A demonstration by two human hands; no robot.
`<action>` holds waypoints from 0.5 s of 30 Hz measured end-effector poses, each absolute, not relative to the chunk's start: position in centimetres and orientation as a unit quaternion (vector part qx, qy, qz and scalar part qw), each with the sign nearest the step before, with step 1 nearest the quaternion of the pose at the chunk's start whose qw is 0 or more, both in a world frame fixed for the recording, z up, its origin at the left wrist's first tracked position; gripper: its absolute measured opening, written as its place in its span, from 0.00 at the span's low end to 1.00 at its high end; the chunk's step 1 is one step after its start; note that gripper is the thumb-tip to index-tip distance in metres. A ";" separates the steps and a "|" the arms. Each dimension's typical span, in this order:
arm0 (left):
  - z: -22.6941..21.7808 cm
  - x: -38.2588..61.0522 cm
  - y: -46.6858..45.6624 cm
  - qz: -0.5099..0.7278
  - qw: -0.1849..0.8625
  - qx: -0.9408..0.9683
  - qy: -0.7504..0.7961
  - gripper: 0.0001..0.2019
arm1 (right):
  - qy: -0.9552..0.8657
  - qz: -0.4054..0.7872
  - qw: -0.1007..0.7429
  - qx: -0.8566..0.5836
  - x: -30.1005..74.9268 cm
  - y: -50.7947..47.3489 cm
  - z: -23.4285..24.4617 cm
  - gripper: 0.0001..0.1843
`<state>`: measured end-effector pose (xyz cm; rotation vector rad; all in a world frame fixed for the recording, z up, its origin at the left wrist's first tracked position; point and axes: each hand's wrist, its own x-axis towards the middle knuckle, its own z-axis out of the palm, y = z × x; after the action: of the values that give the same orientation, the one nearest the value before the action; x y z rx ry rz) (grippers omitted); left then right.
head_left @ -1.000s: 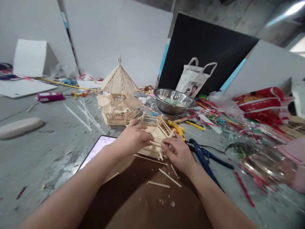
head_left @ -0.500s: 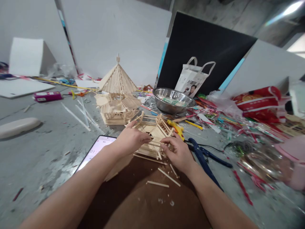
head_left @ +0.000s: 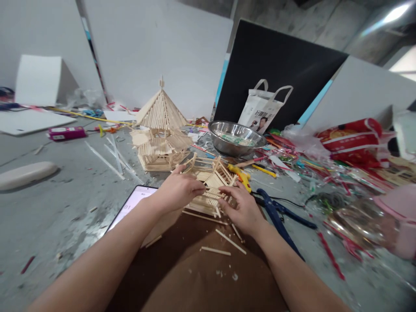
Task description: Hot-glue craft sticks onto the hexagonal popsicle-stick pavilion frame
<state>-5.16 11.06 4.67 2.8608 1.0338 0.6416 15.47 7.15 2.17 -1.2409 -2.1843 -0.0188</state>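
A small open frame built of thin wooden sticks [head_left: 211, 180] stands at the far edge of a brown board [head_left: 195, 268]. My left hand [head_left: 178, 190] curls over the frame's left side, fingers gripping its sticks. On the frame's right, my right hand [head_left: 238, 208] pinches one of the near sticks with its fingertips. Loose stick pieces [head_left: 227, 242] lie on the board just behind my right hand. A finished stick pavilion [head_left: 160, 130] with a pointed roof stands a little beyond the frame.
A phone [head_left: 131, 206] lies left of the board. A yellow glue gun [head_left: 240, 175] and blue-handled pliers [head_left: 276, 212] lie to the right. Behind are a steel bowl [head_left: 237, 138], a white bag [head_left: 263, 108], and coloured litter with red packets [head_left: 351, 138]. White sticks [head_left: 110, 158] lie at left.
The frame and both hands stay in nearly the same place; my right fingers have shifted slightly along the near sticks. The view has wobbled a little.
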 end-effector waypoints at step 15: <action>6.7 -7.4 11.7 0.248 0.052 0.901 0.353 0.13 | -0.821 0.006 0.314 -0.477 15.6 6.9 4.0 0.13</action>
<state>-7.39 11.74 6.73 2.7390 1.0747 0.7531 15.63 6.87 4.03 -1.2583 -2.1636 0.0168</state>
